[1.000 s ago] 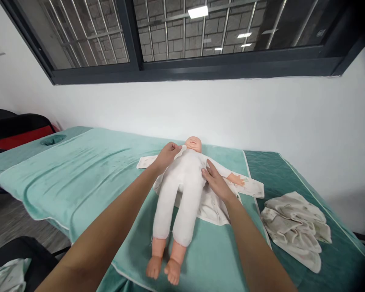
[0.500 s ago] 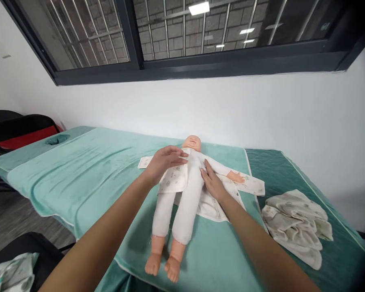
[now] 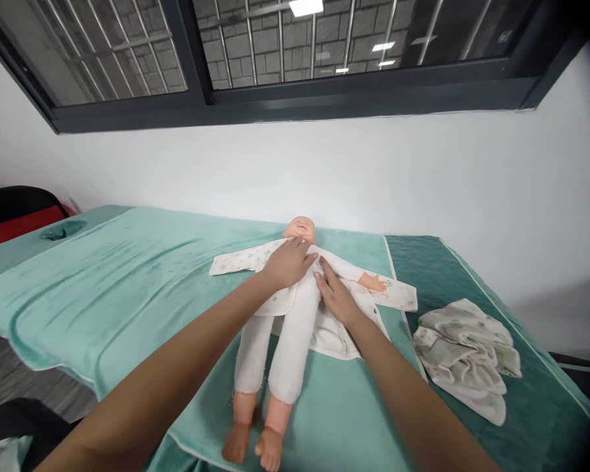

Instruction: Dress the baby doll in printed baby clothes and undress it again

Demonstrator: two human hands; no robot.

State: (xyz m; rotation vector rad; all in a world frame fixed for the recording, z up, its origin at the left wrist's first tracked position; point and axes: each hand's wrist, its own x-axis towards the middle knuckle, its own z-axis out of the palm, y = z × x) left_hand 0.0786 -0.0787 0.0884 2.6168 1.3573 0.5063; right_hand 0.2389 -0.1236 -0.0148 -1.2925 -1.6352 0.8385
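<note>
Head view: cloth (image 3: 467, 357) is lying 3 o'clock from doll (image 3: 295, 341), wall (image 3: 275, 170) bounding 12, sheet (image 3: 132, 282) spreading toward 9; left hand (image 3: 291, 263), right hand (image 3: 339, 296) are touching doll, unclenched.

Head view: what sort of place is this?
Probably an indoor care-training or massage room: a green-covered bed with an apparent face hole, a doll lying on it, and a barred window above.

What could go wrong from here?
If the left hand, lying over the white patterned cloth shirt, presses or drags, the shirt could bunch and the white fabric-bodied doll might shift. The doll's peach plastic hand lies over the white patterned sleeve, so pulling could catch there.
</note>
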